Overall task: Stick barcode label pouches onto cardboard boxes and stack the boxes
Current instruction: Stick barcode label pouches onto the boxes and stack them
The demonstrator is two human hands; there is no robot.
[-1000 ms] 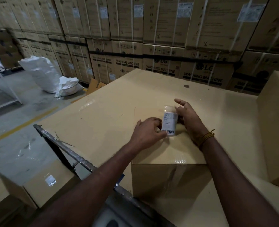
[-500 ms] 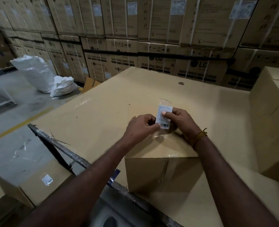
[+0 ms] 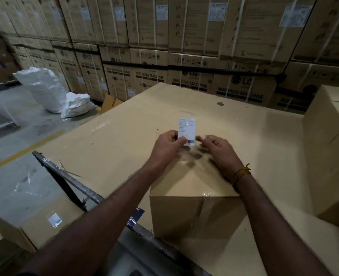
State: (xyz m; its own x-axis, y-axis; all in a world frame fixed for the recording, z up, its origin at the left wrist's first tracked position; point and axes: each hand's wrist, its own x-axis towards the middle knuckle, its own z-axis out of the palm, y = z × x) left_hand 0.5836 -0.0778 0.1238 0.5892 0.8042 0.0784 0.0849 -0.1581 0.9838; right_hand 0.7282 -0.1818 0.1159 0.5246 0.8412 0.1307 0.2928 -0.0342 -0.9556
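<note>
A small cardboard box stands in front of me on a large cardboard sheet. Above its far top edge I hold a clear barcode label pouch upright, with the white label and barcode facing me. My left hand pinches the pouch's lower left corner. My right hand has thumb and fingertips pinched together at the pouch's lower right edge; motion blur hides exactly what they grip. The pouch is off the box surface.
A larger plain box stands at the right on the sheet. Below at left, another box carries a stuck pouch. A metal bar runs along the sheet's near edge. White sacks and stacked washing-machine cartons lie beyond.
The pouch has been lifted from the box top and turned upright. My left hand now grips its lower left corner, and my right hand has shifted to its right edge.
</note>
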